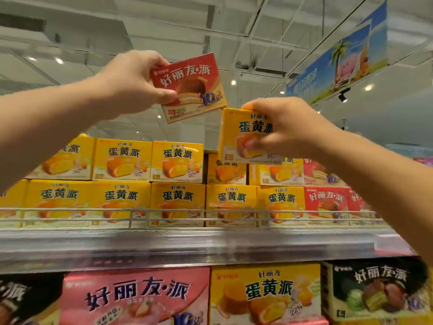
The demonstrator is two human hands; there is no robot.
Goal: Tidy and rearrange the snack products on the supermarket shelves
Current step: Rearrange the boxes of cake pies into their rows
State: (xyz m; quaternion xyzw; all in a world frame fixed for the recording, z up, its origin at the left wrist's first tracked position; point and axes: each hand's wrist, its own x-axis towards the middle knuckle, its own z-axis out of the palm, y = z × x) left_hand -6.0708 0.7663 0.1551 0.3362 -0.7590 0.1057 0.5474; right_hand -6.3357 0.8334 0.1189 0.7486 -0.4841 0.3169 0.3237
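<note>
My left hand (131,83) grips a red snack box (194,90) by its left edge and holds it up, tilted, above the top shelf. My right hand (283,127) grips a yellow egg-yolk pie box (236,141), fingers over its top and thumb on its front. That box hangs just above the upper row of yellow boxes (178,163) stacked two high on the top shelf. The two held boxes are close, nearly touching at their corners.
Red boxes (325,202) stand at the right end of the top shelf behind a wire rail (138,218). The shelf below holds larger boxes: pink (140,296), yellow (267,294), black (377,289). A blue banner (339,57) hangs from the ceiling.
</note>
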